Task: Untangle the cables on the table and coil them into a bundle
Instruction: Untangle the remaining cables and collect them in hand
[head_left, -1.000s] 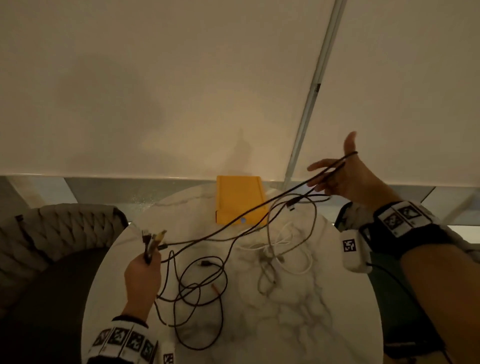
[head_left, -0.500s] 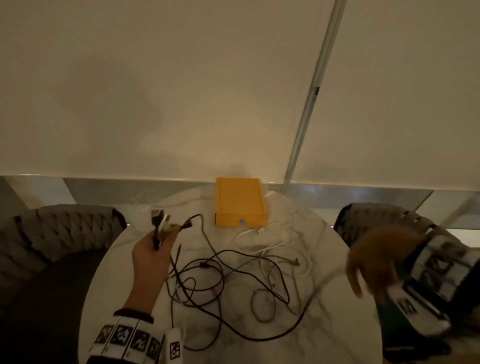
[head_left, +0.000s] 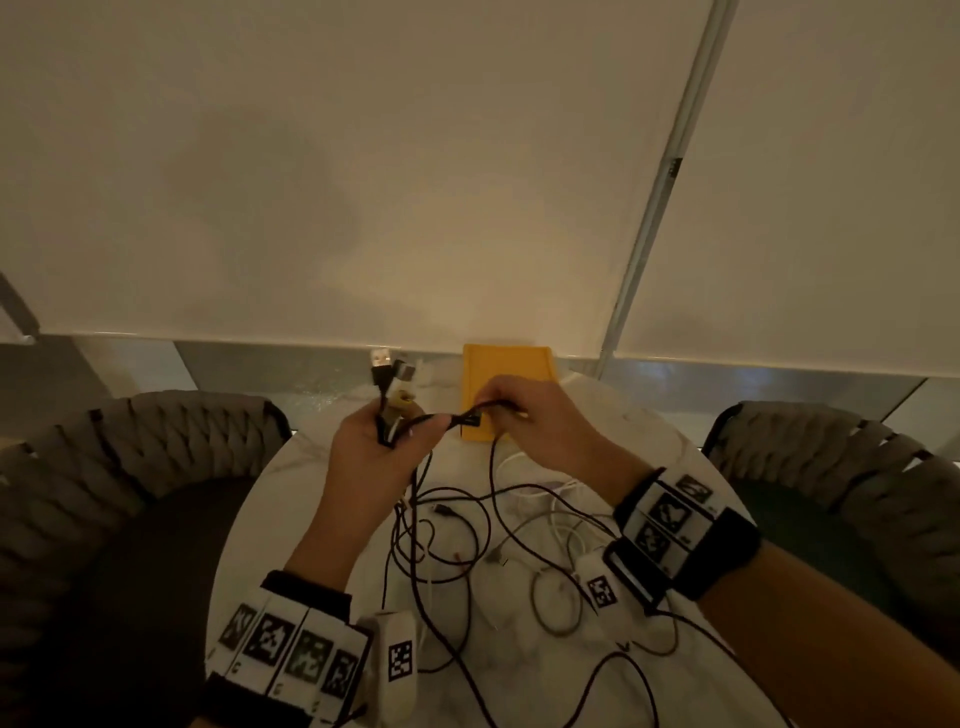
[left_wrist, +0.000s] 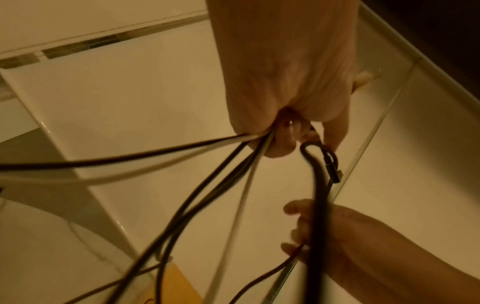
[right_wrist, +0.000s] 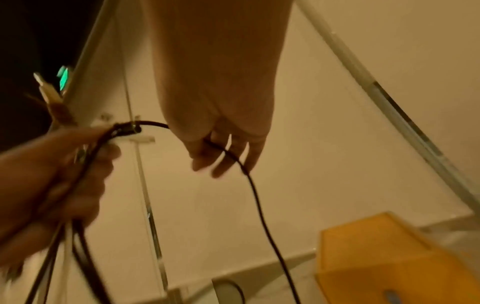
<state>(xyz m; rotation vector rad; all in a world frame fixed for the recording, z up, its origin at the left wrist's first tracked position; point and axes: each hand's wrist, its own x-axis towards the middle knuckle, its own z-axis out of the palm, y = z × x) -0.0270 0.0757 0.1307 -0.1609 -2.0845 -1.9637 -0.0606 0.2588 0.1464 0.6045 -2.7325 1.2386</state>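
Several black and white cables lie tangled on the round marble table. My left hand is raised above the table's far side and grips a bunch of cable ends, their USB plugs sticking up out of the fist. In the left wrist view the left hand is curled round several strands. My right hand is close beside it and pinches a black cable near its plug. The right hand's fingers hold that strand, which hangs to the table.
A yellow box stands at the table's far edge, just behind both hands. Woven grey chairs sit at the left and right. A pale blind with a metal rail fills the background.
My right hand dropped from high at the far right, swung low, then came in beside the left hand holding a black cable. The left hand rose and moved toward the box.
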